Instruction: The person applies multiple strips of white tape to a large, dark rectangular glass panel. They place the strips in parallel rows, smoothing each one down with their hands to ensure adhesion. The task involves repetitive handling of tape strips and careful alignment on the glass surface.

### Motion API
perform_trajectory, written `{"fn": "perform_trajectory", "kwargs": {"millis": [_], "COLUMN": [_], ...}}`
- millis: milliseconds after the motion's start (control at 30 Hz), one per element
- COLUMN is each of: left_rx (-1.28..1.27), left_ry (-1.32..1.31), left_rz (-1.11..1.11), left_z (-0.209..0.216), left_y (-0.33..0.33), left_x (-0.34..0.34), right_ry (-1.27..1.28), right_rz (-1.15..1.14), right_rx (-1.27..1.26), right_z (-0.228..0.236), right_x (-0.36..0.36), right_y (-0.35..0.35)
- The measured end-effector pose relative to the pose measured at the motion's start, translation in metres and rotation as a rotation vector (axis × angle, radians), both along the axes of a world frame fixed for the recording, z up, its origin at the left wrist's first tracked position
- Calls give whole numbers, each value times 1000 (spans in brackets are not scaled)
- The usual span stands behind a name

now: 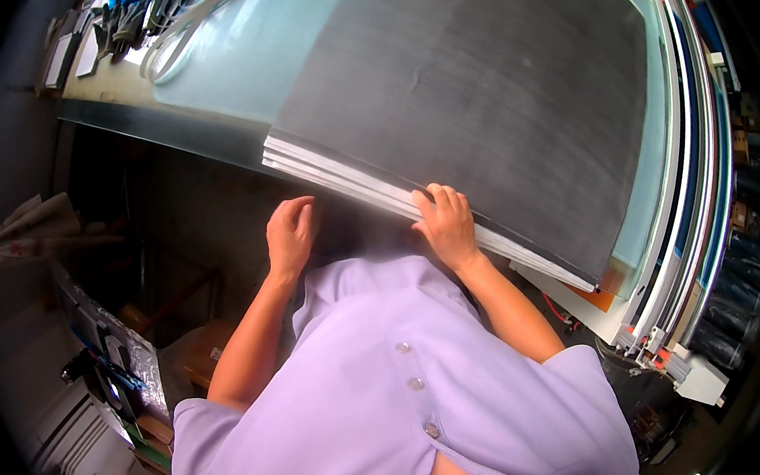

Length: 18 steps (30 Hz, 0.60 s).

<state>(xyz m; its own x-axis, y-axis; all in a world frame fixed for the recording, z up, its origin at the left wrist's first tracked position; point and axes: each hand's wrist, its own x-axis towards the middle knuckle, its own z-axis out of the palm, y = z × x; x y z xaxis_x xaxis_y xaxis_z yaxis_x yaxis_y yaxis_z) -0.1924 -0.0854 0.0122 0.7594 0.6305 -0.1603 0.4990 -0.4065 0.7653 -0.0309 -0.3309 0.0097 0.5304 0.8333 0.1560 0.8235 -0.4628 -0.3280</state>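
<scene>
A large dark grey sheet (492,77) lies flat over the table. Along its near edge runs a stack of thin white layered strips (339,171), slanting down to the right. My right hand (447,225) is at the middle of this edge, its fingers bent over the sheet's border and its thumb against the white strips. Off the edge to the left, my left hand (290,237) hangs in front of the table with loosely curled fingers. Nothing shows in it, and it looks apart from the strips.
Pale blue-green table surface (233,70) shows left of the sheet. A looped light strap (171,57) and dark tools (127,25) lie at the far left. Long rails (682,160) line the right side, with dark rolls (741,285) beyond. A silvery-wrapped object (125,338) stands at lower left.
</scene>
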Motion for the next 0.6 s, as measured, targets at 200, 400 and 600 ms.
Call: {"fn": "perform_trajectory", "kwargs": {"millis": [200,400,600], "left_rx": [-691,-390,-622], "left_ry": [15,-215,-205], "left_rz": [231,568,678], "left_z": [-17,-27,-31], "left_y": [-19,10,27], "left_x": [7,31,35], "right_ry": [60,142,25], "right_rz": [-58,-391,-1349], "right_rx": [17,261,507], "right_z": [11,8,-39], "right_x": [2,-2,-17], "right_y": [-21,-96,-227]}}
